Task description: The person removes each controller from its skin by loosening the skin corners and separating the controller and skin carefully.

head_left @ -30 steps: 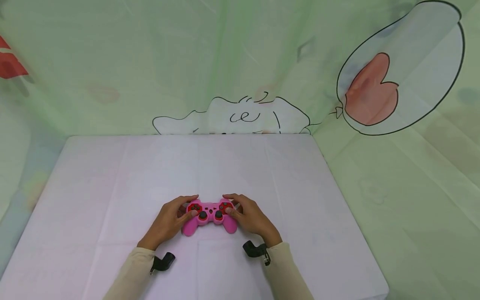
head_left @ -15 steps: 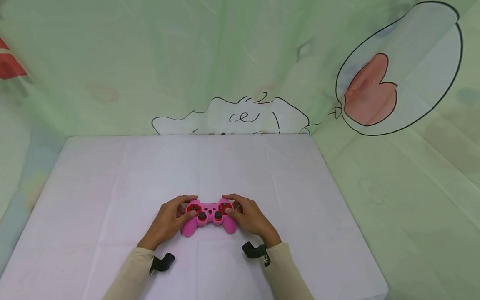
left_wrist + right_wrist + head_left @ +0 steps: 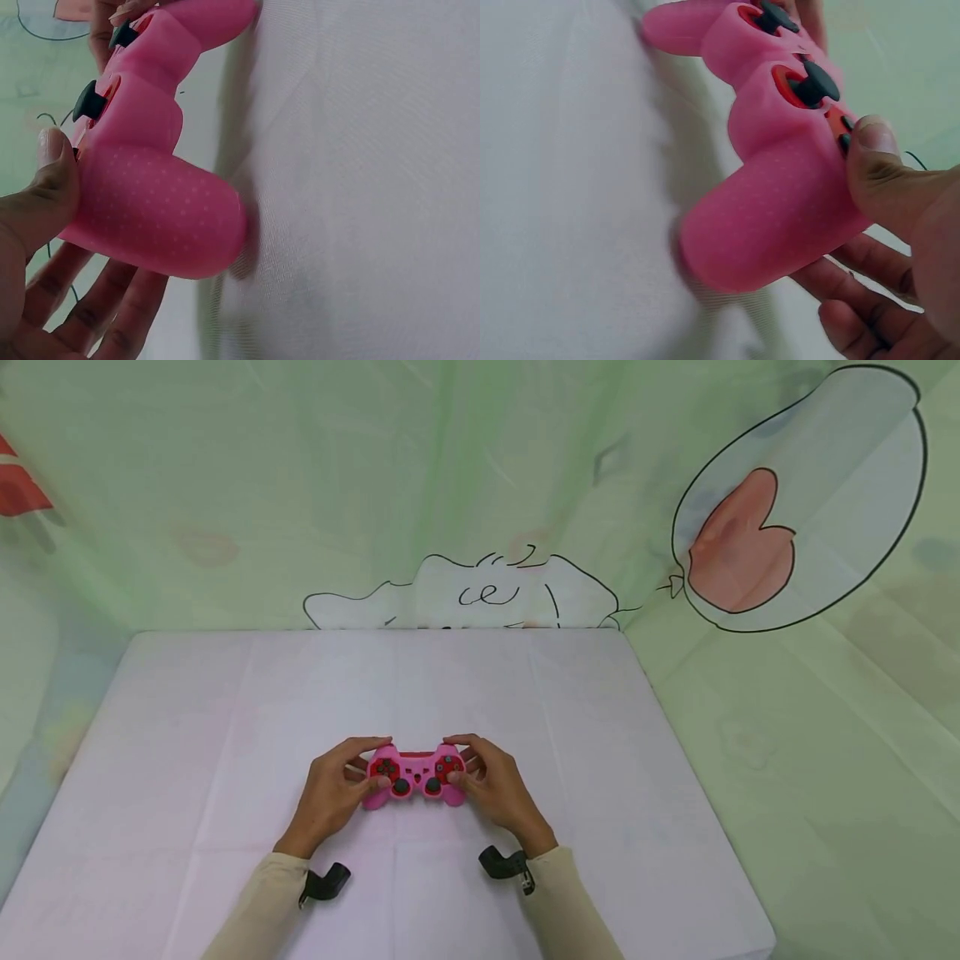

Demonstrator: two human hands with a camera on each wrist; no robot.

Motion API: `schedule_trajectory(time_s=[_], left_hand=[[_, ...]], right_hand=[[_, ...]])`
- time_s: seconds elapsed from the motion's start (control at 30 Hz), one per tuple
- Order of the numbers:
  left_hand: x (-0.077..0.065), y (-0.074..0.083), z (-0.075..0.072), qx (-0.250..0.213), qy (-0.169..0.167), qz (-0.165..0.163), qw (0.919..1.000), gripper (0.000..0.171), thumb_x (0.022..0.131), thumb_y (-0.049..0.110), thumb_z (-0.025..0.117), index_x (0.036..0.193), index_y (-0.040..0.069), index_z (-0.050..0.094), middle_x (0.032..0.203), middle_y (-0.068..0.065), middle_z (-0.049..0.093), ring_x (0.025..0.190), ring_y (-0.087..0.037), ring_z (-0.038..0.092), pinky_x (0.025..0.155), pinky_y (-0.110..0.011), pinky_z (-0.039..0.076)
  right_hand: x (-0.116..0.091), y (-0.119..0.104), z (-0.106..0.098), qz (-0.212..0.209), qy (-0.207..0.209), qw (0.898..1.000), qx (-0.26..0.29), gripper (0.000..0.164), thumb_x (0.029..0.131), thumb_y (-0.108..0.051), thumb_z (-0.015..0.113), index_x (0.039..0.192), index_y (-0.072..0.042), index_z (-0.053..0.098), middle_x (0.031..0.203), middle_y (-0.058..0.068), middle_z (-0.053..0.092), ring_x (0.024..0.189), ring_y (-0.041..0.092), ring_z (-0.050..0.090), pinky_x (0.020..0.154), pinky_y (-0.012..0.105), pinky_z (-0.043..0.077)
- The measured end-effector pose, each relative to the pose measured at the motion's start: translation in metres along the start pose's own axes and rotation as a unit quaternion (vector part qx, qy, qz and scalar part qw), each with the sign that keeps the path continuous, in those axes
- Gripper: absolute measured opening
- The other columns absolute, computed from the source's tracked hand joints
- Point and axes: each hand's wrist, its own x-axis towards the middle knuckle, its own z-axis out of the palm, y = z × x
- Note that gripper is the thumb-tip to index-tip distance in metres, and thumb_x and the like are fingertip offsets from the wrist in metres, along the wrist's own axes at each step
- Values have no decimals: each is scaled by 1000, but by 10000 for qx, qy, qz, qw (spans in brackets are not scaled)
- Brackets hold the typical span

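Note:
Between both hands is a pink game controller (image 3: 417, 770) with red button areas and two black thumbsticks. My left hand (image 3: 333, 789) grips its left side, thumb on the face by the directional buttons, index finger along the top edge. On the other side my right hand (image 3: 495, 785) holds it likewise, thumb at the right-hand buttons. In the left wrist view the dotted pink handle (image 3: 165, 210) points down close over the white cloth, fingers behind it. The right wrist view shows the other handle (image 3: 765, 217) with its tip right at the cloth and the body tilted up.
The table (image 3: 480, 693) wears a white cloth with fold creases. Green curtains with a drawn balloon (image 3: 840, 493) and a cartoon outline stand behind it and at the sides. Black wrist mounts (image 3: 326, 882) sit at the cuffs of the beige sleeves.
Both hands have tipped the controller's top edge upward and shifted it slightly away from me. Its handles now look shorter in the head view, and a red strip shows along the top.

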Motion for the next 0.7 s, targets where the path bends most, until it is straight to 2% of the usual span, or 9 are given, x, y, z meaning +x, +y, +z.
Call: schedule_trajectory(time_s=[0.13,0.27,0.53,0.7], left_hand=[[-1,-1,0,-169,141,149,9996,66,78,12,93,139,24,71,138,0,71,101,-21,71,87,-42,64],[-2,-3,0,-206,125,104,9997,66,79,13,93,139,26,71,137,1,71,101,-21,71,89,-42,64],[1,-4,-4,-132,-358,-140,9992,77,83,12,91,151,28,60,133,-6,71,103,-21,73,91,-40,63],[2,-4,-7,-151,-617,-117,9979,70,86,14,88,150,25,62,133,-4,73,111,-22,73,94,-40,62]], right_hand=[[0,0,3,-69,165,9998,31,59,89,-17,86,142,-34,63,115,0,69,97,17,64,86,34,59],[-1,1,3,-167,85,9998,39,60,91,-16,84,144,-33,61,117,1,68,99,19,64,88,36,59],[0,5,-3,-243,-470,9985,137,68,96,-19,79,156,-36,52,121,1,67,105,14,62,97,42,57],[1,5,-7,-174,-736,9969,200,60,101,-21,74,154,-40,53,128,-2,69,106,15,65,97,41,57]])
